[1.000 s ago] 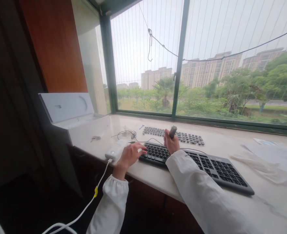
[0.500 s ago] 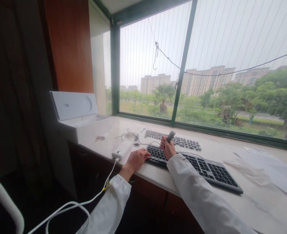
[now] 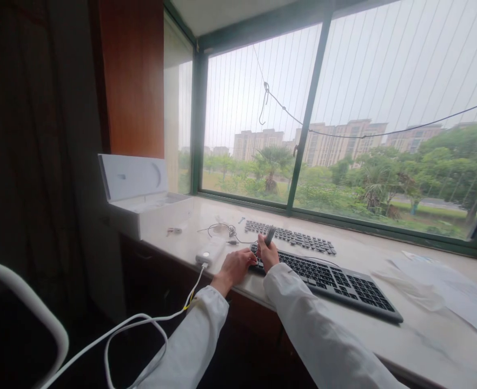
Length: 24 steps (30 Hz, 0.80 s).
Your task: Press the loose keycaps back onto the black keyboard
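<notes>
A black keyboard (image 3: 354, 292) lies slantwise along the front of the counter; its key area looks like bare key sockets. My left hand (image 3: 236, 267) is at its left end, fingers bent and closed on the corner. Close beside it, my right hand (image 3: 267, 254) is wrapped round a dark grey brush-like tool (image 3: 270, 234), held upright over the keyboard's left part. The tool's lower end is hidden by my hand. Behind the keyboard, loose black keycaps (image 3: 303, 239) lie in rows.
A white device (image 3: 203, 257) with a white cable (image 3: 141, 320) sits left of my hands. A thin black cord (image 3: 231, 231) with its plug lies behind it. An open white box (image 3: 147, 208) stands far left; papers (image 3: 445, 292) lie right. A window runs behind the counter.
My right hand has shifted left with the brush-like tool, closer to my left hand and lower over the keyboard. My left hand stays at the keyboard's left end. The view has shifted slightly.
</notes>
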{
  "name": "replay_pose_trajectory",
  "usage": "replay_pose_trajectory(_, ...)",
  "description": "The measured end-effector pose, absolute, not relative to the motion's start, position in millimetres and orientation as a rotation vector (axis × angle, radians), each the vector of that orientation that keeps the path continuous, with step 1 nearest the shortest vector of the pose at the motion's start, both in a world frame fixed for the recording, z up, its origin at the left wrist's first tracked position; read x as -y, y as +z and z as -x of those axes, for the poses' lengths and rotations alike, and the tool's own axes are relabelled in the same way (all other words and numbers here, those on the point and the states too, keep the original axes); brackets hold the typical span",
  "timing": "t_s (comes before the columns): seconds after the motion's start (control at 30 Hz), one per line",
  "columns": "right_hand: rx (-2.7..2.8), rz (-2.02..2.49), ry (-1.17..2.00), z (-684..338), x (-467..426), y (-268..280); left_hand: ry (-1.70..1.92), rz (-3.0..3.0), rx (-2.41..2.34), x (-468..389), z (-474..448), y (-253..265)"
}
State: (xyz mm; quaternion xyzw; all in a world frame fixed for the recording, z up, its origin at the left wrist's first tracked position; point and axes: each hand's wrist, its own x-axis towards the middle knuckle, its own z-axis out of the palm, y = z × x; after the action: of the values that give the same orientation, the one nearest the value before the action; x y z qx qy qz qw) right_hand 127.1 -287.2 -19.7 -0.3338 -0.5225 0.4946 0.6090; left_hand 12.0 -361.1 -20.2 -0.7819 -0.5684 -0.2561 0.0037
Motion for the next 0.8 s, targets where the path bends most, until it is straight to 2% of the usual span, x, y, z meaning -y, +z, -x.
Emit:
replay_pose_trajectory(0.2, 1.353, 0.869, 1.008, -123, 282, -25, -0.824, 2.468, 1.776, 363, -11, -19)
replay_pose_trajectory(0.53, 1.041, 0.712, 1.256, -122, 284, -22, -1.063, 2.510, 1.783, 353, -5, -27)
replay_pose_trajectory(0.8, 1.051, 0.788, 1.098, -108, 273, -29, -1.169, 2.559, 1.735, 343, 0, -31)
